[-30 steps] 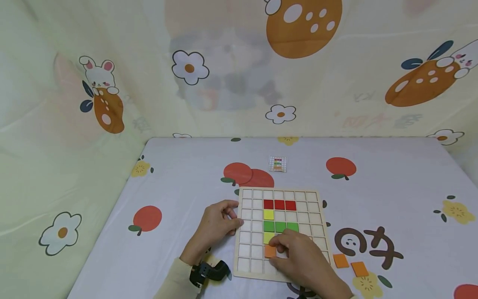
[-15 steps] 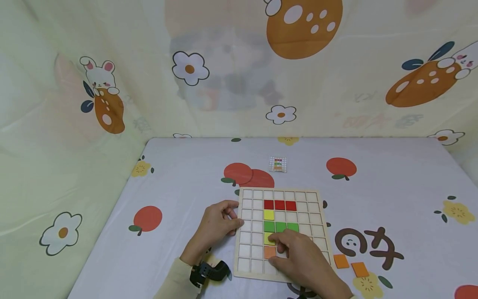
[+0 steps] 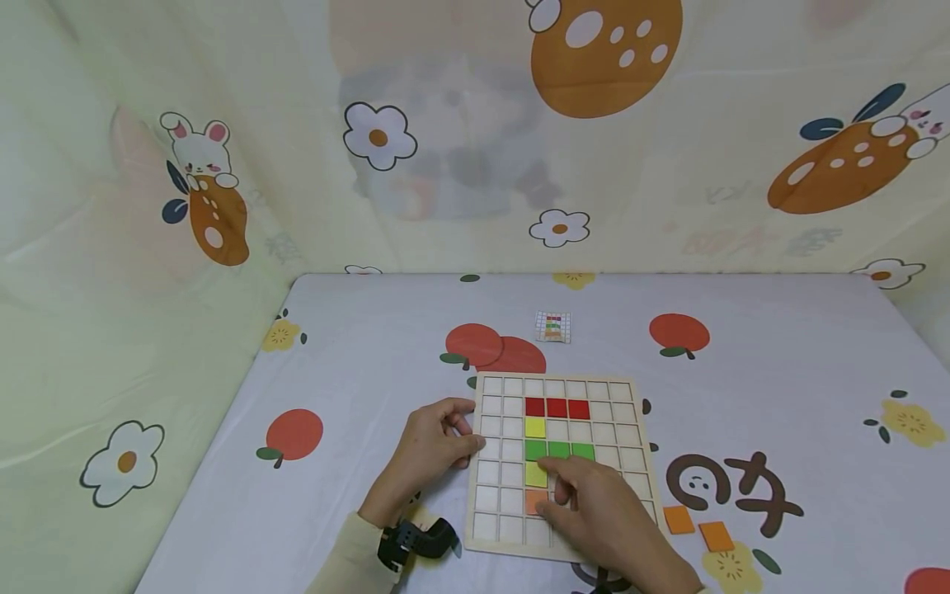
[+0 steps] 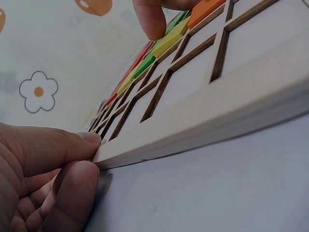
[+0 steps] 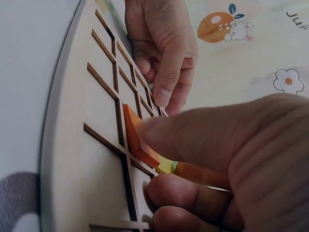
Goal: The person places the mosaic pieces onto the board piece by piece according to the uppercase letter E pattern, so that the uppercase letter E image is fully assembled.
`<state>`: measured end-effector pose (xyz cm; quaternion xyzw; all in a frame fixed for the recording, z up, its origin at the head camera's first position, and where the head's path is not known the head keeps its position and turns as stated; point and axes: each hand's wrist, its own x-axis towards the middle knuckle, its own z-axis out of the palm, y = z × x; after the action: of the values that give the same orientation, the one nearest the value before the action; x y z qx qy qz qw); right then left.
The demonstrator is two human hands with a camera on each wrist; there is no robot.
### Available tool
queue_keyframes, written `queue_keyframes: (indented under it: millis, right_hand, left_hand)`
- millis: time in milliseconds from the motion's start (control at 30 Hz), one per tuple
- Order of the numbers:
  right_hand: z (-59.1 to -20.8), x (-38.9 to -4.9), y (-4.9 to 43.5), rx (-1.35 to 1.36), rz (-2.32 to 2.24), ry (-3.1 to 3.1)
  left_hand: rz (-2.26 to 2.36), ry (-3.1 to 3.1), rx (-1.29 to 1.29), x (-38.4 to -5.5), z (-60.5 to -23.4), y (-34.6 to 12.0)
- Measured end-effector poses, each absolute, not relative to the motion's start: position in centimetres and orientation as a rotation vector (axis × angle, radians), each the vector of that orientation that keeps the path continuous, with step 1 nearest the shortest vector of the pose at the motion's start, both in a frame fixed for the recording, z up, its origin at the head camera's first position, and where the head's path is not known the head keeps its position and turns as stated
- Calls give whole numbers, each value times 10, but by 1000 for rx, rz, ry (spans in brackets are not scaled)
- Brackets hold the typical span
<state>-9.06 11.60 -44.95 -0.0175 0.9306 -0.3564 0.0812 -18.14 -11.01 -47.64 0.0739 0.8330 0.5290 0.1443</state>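
Observation:
My left hand (image 3: 429, 441) pinches the left edge of a wooden grid board (image 3: 486, 499) between thumb and index finger. Over the board's lower middle is my right hand (image 3: 599, 503). Its thumb presses on an orange square tile (image 5: 133, 133), which sits in a cell a little raised, as the right wrist view shows. The right index fingertip lies at the lower yellow tile (image 3: 533, 476); the other right fingers are bent. Above are a row of green tiles (image 3: 559, 450), another yellow tile (image 3: 534, 426) and a row of red tiles (image 3: 557, 408).
Two loose orange tiles (image 3: 698, 528) lie on the cloth right of the board. Behind the board lies a small pattern card (image 3: 553, 327) with a coloured grid. A printed white tablecloth (image 3: 356, 355) covers the table, and a patterned curtain (image 3: 460, 190) hangs behind.
My right thumb has moved up from the orange tile's near edge onto its face, and the index finger has drawn slightly away from the tile. My left hand stays put.

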Motion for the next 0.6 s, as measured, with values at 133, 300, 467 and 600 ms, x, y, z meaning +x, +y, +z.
queue_keyframes:
  millis: [133,300,467,600]
  right_hand:
    - [-451,-90,117,-69,-1080,2811]
    - [-452,-91,118,-85,-1085,2823]
    - [-451,-91,118,-67,-1099,2810]
    - [-451,-91,118,-48,-1101,2808]
  left_hand:
    - [1530,2398,211,-181,-476,-110]
    - [1534,2398,222,-181,-475,-110]
    - [1518,2403,210,-181,-475,-110]
    - [1519,2403,210,-181,-475,-110]
